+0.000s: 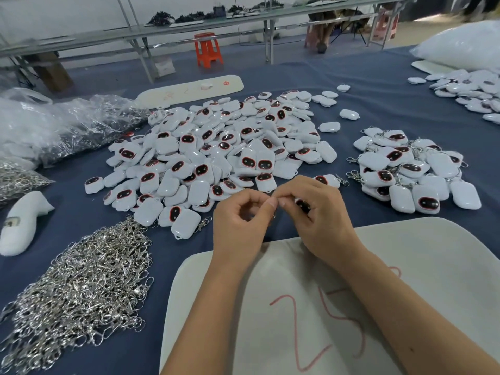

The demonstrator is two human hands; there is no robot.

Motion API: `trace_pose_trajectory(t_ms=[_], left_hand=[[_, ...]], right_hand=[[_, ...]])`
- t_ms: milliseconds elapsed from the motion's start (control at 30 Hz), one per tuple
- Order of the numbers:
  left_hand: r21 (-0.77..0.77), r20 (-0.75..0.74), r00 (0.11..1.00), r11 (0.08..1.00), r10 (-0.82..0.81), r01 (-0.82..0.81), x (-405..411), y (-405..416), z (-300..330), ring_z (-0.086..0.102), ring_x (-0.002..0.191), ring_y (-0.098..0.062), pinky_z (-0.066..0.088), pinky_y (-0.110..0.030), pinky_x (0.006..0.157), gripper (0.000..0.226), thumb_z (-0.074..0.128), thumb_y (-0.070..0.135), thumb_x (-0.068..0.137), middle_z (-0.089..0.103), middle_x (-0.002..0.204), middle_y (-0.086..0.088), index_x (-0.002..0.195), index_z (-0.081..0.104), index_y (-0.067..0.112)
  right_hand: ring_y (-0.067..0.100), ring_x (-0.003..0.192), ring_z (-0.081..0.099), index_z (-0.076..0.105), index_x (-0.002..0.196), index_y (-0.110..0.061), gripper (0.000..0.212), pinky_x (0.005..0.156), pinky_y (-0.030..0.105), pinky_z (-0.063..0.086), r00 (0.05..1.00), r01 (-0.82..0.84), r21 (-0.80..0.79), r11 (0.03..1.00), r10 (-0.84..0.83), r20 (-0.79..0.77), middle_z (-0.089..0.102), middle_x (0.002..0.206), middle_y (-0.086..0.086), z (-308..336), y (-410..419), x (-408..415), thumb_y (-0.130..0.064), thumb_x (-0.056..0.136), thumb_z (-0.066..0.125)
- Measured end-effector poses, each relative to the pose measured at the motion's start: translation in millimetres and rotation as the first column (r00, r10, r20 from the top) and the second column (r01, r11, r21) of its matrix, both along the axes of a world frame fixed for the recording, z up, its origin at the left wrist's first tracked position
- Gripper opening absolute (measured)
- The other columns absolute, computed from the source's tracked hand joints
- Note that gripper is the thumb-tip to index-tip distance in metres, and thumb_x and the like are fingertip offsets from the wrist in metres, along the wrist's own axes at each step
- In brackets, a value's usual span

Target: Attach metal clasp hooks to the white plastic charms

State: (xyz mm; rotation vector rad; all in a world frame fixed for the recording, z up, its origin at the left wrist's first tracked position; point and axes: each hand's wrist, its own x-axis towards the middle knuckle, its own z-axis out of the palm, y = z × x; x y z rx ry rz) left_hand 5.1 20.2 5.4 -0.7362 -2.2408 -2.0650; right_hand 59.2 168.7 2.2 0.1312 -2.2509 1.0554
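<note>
A small hooked pile [414,169] sits right, the big charm heap [216,155] waits, while the right hand [319,212] grips a charm [302,204] and the left hand [243,220] pinches something, likely a hook, against it.

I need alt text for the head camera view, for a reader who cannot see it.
Two hands meet over a blue table: the right hand holds a white charm while the left hand pinches something small against it. A big pile of charms lies behind, loose metal clasp hooks lie left, and finished charms lie right.
</note>
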Motion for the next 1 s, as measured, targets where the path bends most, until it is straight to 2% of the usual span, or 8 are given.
trace_pose_trajectory(t_ms=[33, 100, 267, 467, 600, 733, 833, 1000], left_hand=[[0.002, 0.007, 1.000, 1.000, 0.001, -0.001, -0.4, -0.6, -0.1, 0.064, 0.071, -0.034, 0.055, -0.047, 0.071, 0.013, 0.072, 0.006, 0.092, 0.070, 0.072, -0.009, 0.079, 0.073, 0.009], [0.005, 0.002, 1.000, 1.000, -0.003, 0.003, -1.2, -1.4, -0.3, 0.063, 0.072, -0.034, 0.053, -0.048, 0.071, 0.012, 0.071, 0.004, 0.092, 0.070, 0.074, -0.008, 0.081, 0.072, 0.008], [0.032, -0.065, 0.998, 0.999, 0.002, 0.000, -0.1, 0.9, 0.0, 0.065, 0.078, -0.028, 0.054, -0.042, 0.074, 0.010, 0.070, 0.005, 0.094, 0.071, 0.081, -0.004, 0.086, 0.071, 0.011], [0.068, -0.062, 0.998, 0.998, -0.002, 0.006, -1.6, 2.1, -1.7, 0.063, 0.077, -0.018, 0.053, -0.030, 0.073, 0.008, 0.069, 0.007, 0.095, 0.069, 0.081, 0.001, 0.089, 0.070, 0.011], [0.067, -0.047, 0.999, 0.997, -0.024, 0.027, -1.1, 1.5, -2.2, 0.065, 0.081, -0.026, 0.055, -0.040, 0.075, 0.007, 0.069, 0.006, 0.095, 0.071, 0.084, -0.002, 0.091, 0.072, 0.011], [0.074, -0.054, 0.998, 0.996, -0.037, 0.041, -2.1, -1.4, -0.5, 0.063, 0.074, -0.021, 0.054, -0.030, 0.069, 0.007, 0.068, 0.002, 0.095, 0.069, 0.080, -0.005, 0.089, 0.071, 0.006], [0.073, -0.056, 0.996, 0.995, -0.064, 0.068, -0.9, -1.7, 1.1, 0.061, 0.070, -0.010, 0.051, -0.019, 0.067, 0.008, 0.066, -0.002, 0.095, 0.068, 0.076, 0.001, 0.088, 0.069, 0.002], [0.068, -0.033, 0.993, 0.991, -0.109, 0.111, 0.6, -1.4, 4.1, 0.059, 0.065, -0.011, 0.049, -0.017, 0.066, 0.007, 0.064, -0.004, 0.095, 0.067, 0.074, 0.001, 0.089, 0.069, -0.003]], right_hand=[[0.019, 0.080, 0.063, 0.075, 0.092, -0.009, 0.018, 0.072, 0.037, 0.050, 0.999, 0.028, 0.076, 0.997, -0.025, -0.033, 0.068, 0.085, 0.000, 0.0, 0.0, -0.2, 0.006, 0.095, 0.066], [0.020, 0.081, 0.063, 0.075, 0.093, -0.009, 0.016, 0.073, 0.038, 0.051, 0.998, 0.036, 0.075, 0.996, -0.033, -0.048, 0.068, 0.086, 0.000, -0.6, -0.3, -0.8, 0.004, 0.096, 0.067], [0.007, 0.076, 0.064, 0.077, 0.095, -0.011, 0.014, 0.071, 0.017, 0.049, 0.990, -0.055, -0.334, 0.941, 0.094, 0.104, 0.074, 0.084, -0.009, 1.5, -1.1, -1.6, -0.002, 0.098, 0.067], [0.030, 0.071, 0.058, 0.076, 0.091, -0.010, 0.010, 0.062, 0.016, 0.046, 0.986, -0.083, -0.470, 0.879, 0.141, 0.088, 0.071, 0.079, 0.004, 5.9, -2.0, 1.6, -0.002, 0.095, 0.072], [0.014, 0.062, 0.052, 0.076, 0.090, -0.012, 0.013, 0.058, 0.018, 0.043, 0.987, -0.075, -0.491, 0.868, 0.136, 0.089, 0.069, 0.076, 0.000, 4.5, -1.8, 0.4, -0.002, 0.095, 0.072], [0.044, 0.070, 0.053, 0.077, 0.092, -0.014, 0.012, 0.063, 0.031, 0.042, 0.982, -0.081, -0.503, 0.861, 0.155, 0.109, 0.070, 0.083, 0.010, 2.2, -1.4, -0.9, -0.005, 0.098, 0.070], [0.052, 0.075, 0.055, 0.077, 0.093, -0.013, 0.011, 0.070, 0.041, 0.042, 0.975, -0.097, -0.509, 0.855, 0.184, 0.123, 0.070, 0.088, 0.017, 0.6, 0.1, -2.1, -0.007, 0.099, 0.068], [0.034, 0.068, 0.048, 0.074, 0.091, -0.016, 0.014, 0.068, 0.040, 0.036, 0.965, -0.113, -0.535, 0.837, 0.220, 0.140, 0.065, 0.089, 0.023, -1.4, 3.5, -3.0, -0.009, 0.100, 0.067]])
